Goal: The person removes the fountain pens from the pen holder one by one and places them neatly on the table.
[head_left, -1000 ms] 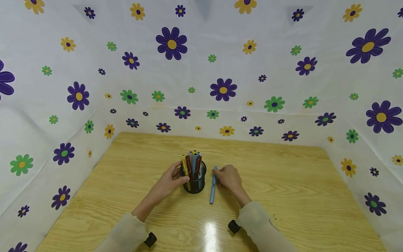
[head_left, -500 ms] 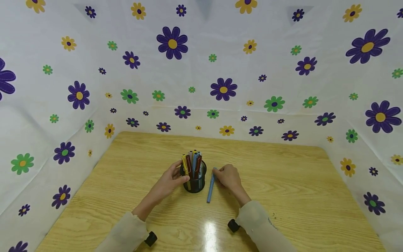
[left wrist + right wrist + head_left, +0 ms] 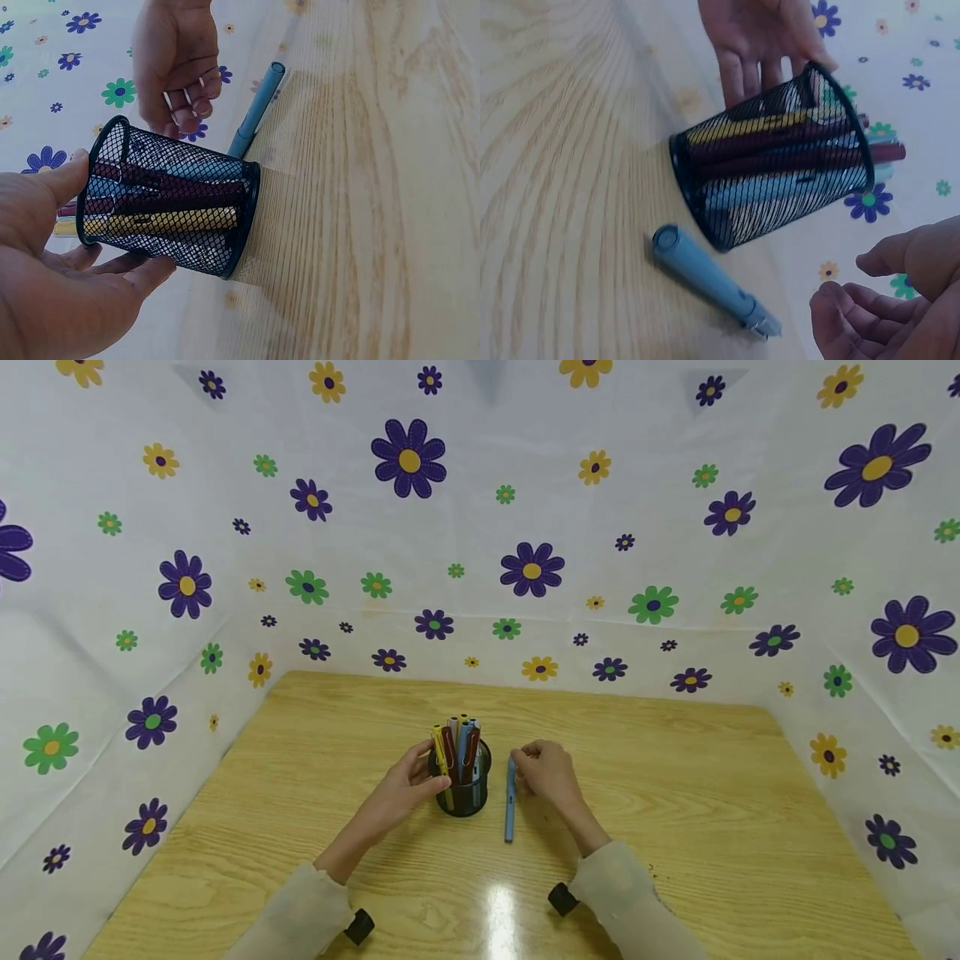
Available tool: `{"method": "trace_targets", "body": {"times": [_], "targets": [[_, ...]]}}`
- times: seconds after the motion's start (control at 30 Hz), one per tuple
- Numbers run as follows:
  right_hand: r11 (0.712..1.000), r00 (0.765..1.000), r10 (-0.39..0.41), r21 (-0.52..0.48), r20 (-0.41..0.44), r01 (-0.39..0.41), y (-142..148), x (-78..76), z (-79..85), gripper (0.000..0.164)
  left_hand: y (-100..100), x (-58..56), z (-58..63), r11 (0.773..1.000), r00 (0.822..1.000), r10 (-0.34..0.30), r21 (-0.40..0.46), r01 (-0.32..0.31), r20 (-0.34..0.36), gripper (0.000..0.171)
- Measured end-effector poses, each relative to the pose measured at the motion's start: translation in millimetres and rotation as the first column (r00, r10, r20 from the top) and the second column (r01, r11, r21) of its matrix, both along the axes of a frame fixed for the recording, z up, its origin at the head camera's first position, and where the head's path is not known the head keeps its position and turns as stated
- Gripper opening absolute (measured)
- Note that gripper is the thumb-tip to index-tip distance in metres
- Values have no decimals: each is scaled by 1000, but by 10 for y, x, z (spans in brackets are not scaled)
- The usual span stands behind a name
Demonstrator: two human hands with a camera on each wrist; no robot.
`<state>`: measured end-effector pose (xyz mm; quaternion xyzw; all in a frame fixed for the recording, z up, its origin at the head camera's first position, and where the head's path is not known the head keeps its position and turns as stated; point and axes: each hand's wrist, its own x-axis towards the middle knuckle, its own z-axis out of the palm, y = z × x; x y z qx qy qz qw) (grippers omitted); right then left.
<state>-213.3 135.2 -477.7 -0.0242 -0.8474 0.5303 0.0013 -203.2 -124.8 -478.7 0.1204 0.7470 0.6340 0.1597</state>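
A black mesh pen holder [image 3: 471, 799] stands upright on the table, filled with several yellow, dark red and blue pens [image 3: 464, 747]. My left hand [image 3: 396, 795] holds it from the left, thumb at the rim and fingers along its side. To the right of the holder a capped blue pen [image 3: 510, 810] lies on the wood, its clip end pointing away from me. My right hand [image 3: 551, 774] hovers over that clip end. In the right wrist view a gap shows between the thumb and the bent fingers [image 3: 862, 315], and the blue pen [image 3: 709, 276] lies apart from them.
The light wood table [image 3: 697, 802] is enclosed by a white flower-print cloth [image 3: 465, 527] at the back and both sides. A black wrist camera [image 3: 360, 927] sits on the left sleeve, another black one [image 3: 562, 899] on the right.
The blue pen's near end has swung left, then back right, so it now points nearly straight away from me. My right hand has drawn slightly up off it. My left hand stays on the holder.
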Motion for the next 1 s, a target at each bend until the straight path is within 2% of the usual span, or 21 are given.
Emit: {"method": "trace_targets", "body": {"times": [0.13,0.37,0.47,0.63,1.0], "targets": [[998,999,4,-59,-51,-7,-72,38,110,24,-2,-5,-7,1000,1000,3,-9,-3,3,80],[997,989,3,-78,-148,-15,-192,114,273,20,2,11,15,1000,1000,9,-9,-9,8,80],[995,979,30,-83,-200,-48,-233,125,308,19,1,11,14,1000,1000,7,-2,-7,11,79],[996,956,67,-37,-284,-81,-312,122,338,20,4,-1,5,1000,1000,3,3,-3,10,78],[998,953,58,10,-297,-58,-454,116,308,28,7,22,16,1000,1000,-3,8,3,2,78]]}}
